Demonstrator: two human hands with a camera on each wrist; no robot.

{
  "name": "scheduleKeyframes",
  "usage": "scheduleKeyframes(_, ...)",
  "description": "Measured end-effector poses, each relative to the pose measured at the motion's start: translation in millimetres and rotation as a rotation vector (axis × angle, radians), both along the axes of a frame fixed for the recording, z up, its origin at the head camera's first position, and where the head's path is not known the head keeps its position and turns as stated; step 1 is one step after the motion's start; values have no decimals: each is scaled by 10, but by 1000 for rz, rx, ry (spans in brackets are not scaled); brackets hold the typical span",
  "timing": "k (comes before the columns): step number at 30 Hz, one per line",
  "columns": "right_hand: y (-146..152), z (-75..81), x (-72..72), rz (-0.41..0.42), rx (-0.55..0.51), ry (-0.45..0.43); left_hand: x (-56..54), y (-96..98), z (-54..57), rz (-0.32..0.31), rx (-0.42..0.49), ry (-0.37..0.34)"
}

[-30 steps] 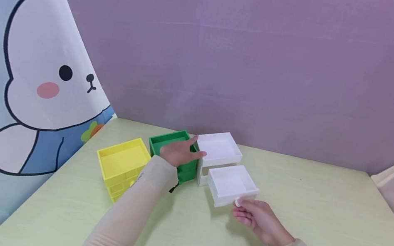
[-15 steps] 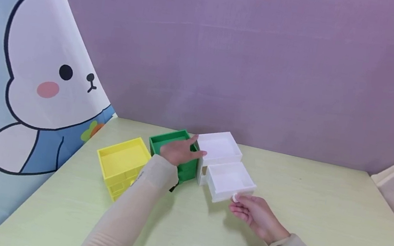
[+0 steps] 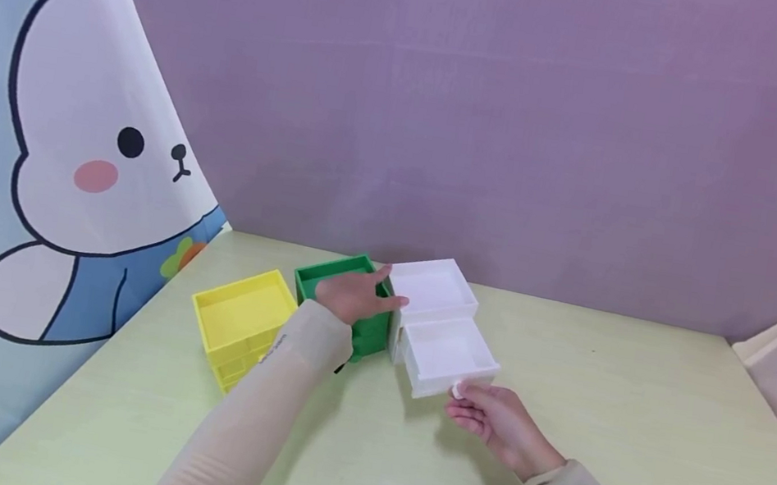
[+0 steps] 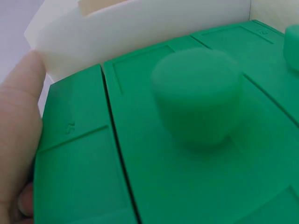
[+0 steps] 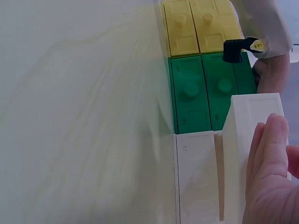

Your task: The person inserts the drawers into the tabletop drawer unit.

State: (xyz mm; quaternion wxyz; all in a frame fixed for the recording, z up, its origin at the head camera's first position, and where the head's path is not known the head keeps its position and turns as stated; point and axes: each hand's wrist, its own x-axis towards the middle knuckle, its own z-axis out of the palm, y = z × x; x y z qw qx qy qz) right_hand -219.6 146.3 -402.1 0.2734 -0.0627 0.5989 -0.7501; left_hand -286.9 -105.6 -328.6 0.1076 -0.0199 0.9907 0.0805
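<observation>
A white drawer point(image 3: 450, 355) sticks out of the front of a small white cabinet point(image 3: 430, 290). My right hand point(image 3: 500, 424) pinches the drawer's round knob point(image 3: 461, 389) between thumb and fingers. In the right wrist view the drawer point(image 5: 243, 116) juts out above a lower, closed white drawer point(image 5: 198, 177). My left hand point(image 3: 351, 297) lies over the green cabinet point(image 3: 368, 335), with thumb and forefinger spread and touching the white cabinet's left side. The left wrist view shows green drawer fronts with a knob point(image 4: 196, 93) close up, and a digit point(image 4: 23, 84) reaching the white wall.
A yellow cabinet point(image 3: 244, 313) with small drawers stands left of the green one. Behind the pale table point(image 3: 593, 429) rises a purple backdrop point(image 3: 450, 119). A rabbit-print cloth point(image 3: 95, 152) hangs at the left. Black devices are strapped at the wrists.
My right hand has moved the white drawer back and left into the white cabinet, so the gap beneath the cabinet's top has shrunk. The left hand has stayed put.
</observation>
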Motion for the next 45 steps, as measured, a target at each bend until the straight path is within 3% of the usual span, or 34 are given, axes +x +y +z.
scheduleKeyframes(11,-22,0,-15,-15,-3,1,-7,-14,12,-4,7,-2)
scheduleKeyframes(27,-60,78,-14,-9,34,18,-2,-27,38,-5,-53,-3)
scheduleKeyframes(45,-95,97,-11,-17,42,30,20,-28,39,-5,-42,-4)
